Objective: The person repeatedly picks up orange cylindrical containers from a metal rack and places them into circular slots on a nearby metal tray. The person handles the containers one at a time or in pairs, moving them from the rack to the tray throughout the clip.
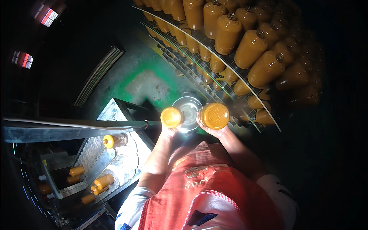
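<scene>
My left hand [169, 130] is closed around an orange bottle [171, 117], its round base turned up toward me. My right hand [217, 131] grips a second, larger-looking orange bottle [215, 115], whose base also faces up and shows raised markings. Both bottles are side by side and apart from each other. Below and between them sits a round metal basin [186, 102], partly covered by the bottles and hands. What the basin holds is too bright to make out. The bottles' necks are hidden underneath.
Rows of orange-brown bottles [229, 33] stand on a tiered mesh rack [268, 115] at the upper right. To my left, a metal machine frame [112, 110] carries orange bottles [104, 181] lying on their sides. A long dark bar [76, 131] crosses in from the left.
</scene>
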